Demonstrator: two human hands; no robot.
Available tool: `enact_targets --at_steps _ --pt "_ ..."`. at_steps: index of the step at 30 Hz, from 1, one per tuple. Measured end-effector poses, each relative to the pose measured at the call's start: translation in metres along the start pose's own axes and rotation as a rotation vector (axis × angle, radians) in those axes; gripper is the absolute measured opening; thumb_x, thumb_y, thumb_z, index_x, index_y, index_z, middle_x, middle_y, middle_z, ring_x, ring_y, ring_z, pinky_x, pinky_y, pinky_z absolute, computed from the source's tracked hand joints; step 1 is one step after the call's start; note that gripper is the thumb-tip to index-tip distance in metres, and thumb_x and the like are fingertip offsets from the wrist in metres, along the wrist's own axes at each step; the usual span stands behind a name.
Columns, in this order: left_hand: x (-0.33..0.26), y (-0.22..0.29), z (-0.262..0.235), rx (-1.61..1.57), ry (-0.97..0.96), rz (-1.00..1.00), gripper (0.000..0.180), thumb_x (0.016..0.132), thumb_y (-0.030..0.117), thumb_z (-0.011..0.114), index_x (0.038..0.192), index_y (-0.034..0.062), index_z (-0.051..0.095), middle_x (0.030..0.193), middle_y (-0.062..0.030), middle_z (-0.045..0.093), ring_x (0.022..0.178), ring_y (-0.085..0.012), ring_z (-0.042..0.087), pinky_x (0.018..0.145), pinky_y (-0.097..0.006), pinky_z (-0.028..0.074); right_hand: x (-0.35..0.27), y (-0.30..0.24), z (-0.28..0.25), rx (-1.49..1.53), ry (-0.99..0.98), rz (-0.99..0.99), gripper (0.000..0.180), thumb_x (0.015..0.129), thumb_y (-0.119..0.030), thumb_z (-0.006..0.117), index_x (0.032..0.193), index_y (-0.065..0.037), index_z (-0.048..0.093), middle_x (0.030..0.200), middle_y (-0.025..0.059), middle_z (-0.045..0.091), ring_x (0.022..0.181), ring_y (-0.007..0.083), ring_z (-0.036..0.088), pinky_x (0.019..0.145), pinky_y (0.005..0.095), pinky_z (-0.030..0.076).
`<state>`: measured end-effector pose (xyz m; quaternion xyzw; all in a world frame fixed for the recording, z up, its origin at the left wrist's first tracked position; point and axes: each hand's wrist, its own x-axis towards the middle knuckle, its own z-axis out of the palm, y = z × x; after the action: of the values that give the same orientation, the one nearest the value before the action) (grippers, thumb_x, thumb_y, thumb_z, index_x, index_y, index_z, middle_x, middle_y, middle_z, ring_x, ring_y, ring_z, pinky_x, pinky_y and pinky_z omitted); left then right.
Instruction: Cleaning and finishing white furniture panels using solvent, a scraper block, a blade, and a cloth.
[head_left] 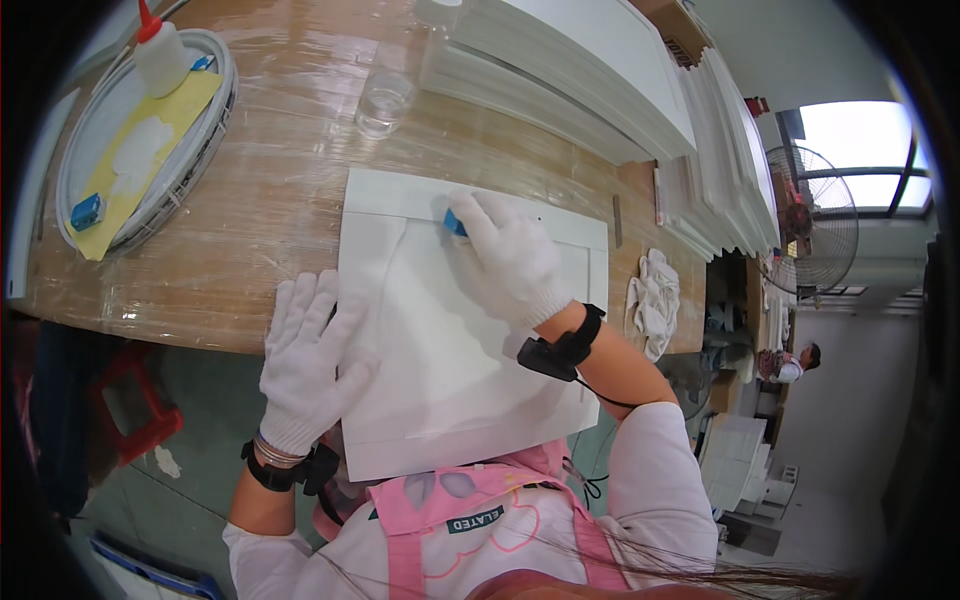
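Note:
A large white board (440, 350) lies across the near edge of the wooden table (280, 200) and overhangs toward me. My left hand (310, 355), in a white glove, presses flat on the board's left edge with fingers spread. My gloved right hand (505, 260) rests on the board's far part and grips a small blue piece (454, 224), which sticks out at its fingertips and touches the board. Both wrists wear black straps.
A round grey lid (200, 130) at the far left carries a yellow sheet with white paste, a glue bottle (160, 55) and a small blue piece (87, 211). A clear cup (385, 100), stacked white boards (580, 70) and a crumpled white cloth (652, 295) lie around. A fan (815, 220) and another person stand right.

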<state>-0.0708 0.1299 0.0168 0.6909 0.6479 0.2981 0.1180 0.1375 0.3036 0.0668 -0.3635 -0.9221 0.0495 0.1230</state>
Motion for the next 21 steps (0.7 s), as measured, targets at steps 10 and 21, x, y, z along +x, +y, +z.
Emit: enact_targets --at_steps 10,21 --pt "0.000 0.001 -0.001 0.013 -0.016 -0.005 0.062 0.072 0.025 0.076 0.129 0.0059 0.064 0.142 -0.0229 0.053 0.136 -0.0422 0.045 0.119 -0.052 0.028 -0.002 0.006 0.004 -0.021 -0.037 0.002 0.035 0.084 -0.013 0.065 0.118 -0.012 0.058 0.109 0.0119 0.063 0.094 0.0362 0.064 0.077 0.0457 0.052" --pt "0.004 0.006 0.000 0.019 -0.073 -0.022 0.063 0.072 0.014 0.074 0.132 -0.0002 0.060 0.146 -0.0235 0.049 0.140 -0.0422 0.040 0.121 -0.051 0.023 -0.005 0.013 0.014 0.006 0.099 -0.115 0.031 0.088 -0.017 0.063 0.118 -0.012 0.059 0.108 0.0117 0.063 0.093 0.0347 0.063 0.077 0.0456 0.053"
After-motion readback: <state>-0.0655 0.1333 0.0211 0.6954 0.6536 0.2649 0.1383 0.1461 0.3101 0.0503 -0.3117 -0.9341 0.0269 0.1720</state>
